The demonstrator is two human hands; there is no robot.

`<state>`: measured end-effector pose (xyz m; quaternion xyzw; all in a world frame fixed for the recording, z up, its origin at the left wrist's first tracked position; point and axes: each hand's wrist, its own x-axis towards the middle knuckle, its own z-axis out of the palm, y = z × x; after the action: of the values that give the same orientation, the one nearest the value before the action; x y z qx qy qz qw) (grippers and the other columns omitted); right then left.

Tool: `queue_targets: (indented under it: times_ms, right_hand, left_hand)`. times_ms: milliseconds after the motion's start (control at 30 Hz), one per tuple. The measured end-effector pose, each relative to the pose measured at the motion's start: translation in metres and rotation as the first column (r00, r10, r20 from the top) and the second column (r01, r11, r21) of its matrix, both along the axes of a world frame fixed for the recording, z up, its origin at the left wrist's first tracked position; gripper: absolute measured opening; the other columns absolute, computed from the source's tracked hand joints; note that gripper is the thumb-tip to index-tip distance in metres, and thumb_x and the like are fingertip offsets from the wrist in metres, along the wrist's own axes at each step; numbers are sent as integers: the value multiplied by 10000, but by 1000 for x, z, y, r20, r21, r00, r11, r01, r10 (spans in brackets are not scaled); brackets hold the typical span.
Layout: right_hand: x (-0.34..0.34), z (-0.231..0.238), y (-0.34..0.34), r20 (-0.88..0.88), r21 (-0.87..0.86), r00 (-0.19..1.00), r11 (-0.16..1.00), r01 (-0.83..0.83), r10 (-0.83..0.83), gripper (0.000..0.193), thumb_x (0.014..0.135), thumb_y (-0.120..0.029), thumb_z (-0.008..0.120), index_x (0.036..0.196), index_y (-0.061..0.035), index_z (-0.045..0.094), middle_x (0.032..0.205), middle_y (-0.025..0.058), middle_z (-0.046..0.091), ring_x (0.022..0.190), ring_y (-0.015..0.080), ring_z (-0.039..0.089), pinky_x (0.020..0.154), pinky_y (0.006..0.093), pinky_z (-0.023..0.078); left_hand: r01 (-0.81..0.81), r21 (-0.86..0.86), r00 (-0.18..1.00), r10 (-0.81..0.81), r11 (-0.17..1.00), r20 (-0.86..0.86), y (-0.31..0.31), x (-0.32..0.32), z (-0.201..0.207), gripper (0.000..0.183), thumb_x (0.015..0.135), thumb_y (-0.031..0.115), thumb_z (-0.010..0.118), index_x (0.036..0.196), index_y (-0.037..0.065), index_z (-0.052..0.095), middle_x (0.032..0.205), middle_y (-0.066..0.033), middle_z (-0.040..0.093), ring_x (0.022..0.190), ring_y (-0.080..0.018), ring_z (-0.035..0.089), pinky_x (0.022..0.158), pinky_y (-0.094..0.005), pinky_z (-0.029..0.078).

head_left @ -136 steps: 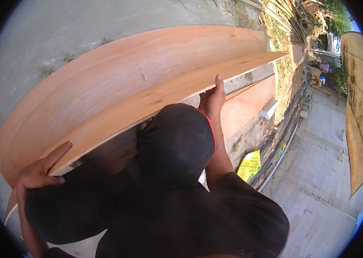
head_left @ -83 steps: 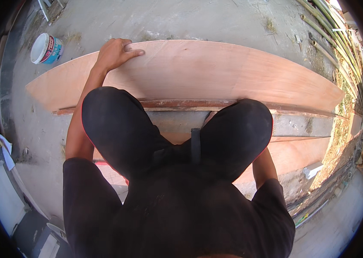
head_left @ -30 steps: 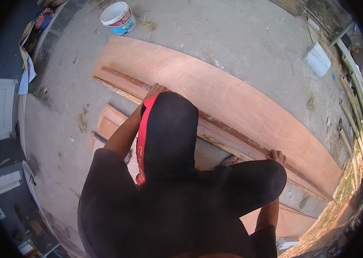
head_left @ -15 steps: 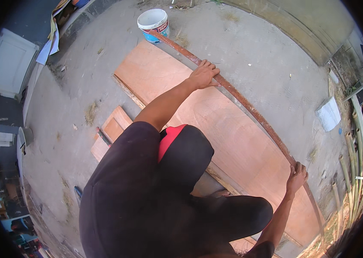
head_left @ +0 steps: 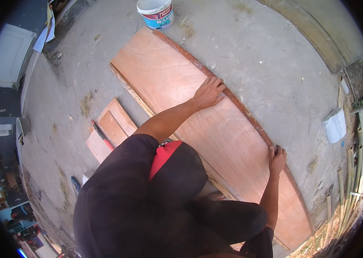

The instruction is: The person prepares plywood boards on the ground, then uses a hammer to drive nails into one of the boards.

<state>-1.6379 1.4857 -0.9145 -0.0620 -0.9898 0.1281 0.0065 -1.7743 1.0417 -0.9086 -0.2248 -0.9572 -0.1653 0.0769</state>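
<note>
The reddish-brown strip [head_left: 248, 115] has shifted in along the plywood panel [head_left: 233, 133], long axis running upper left to lower right; the left hand [head_left: 209, 92] curls closed over its middle, the right hand [head_left: 278, 161] grips farther down.

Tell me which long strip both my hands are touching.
The reddish-brown strip along the far edge of the plywood panel: your left hand and right hand touch it. The paler strip, along the near edge, has neither.
</note>
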Motion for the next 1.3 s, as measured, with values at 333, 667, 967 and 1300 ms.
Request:
queue_targets:
  times_ms: [333,667,967,1300]
  right_hand:
    - [-19,1,10,160,-20,976,989,-144,145,431,944,-342,695,1209,-4,655,1079,201,665,1025,416,628,874,508,506]
    - [-30,-1,4,85,-116,990,988,-103,113,432,922,-307,727,1207,14,675,1096,225,669,1031,434,636,871,497,512]
    - [-62,29,0,268,-383,961,923,41,69,364,876,-267,776,1096,21,738,993,206,725,934,331,691,840,416,524]
    - [-86,26,-27,225,-481,971,876,39,80,467,817,-361,823,1119,-11,758,1070,236,724,1009,374,691,888,417,526]
  left_hand:
    - [122,-5,988,-121,993,97,18,15,-25,650,931,425,681,1408,9,537,1412,-163,531,1377,-321,444,1206,-480,300]
    - [124,-162,945,-66,979,320,32,-4,14,887,785,487,812,1409,-67,511,1433,-215,504,1447,-348,362,1245,-506,218]
    - [62,-33,961,-50,998,273,28,-5,47,766,690,527,883,1157,-29,641,1215,-176,594,1247,-336,496,1137,-444,362]
    - [31,-1,988,-31,1000,149,31,-13,53,626,764,504,833,1045,-28,663,1103,-203,668,1093,-370,574,981,-481,407]
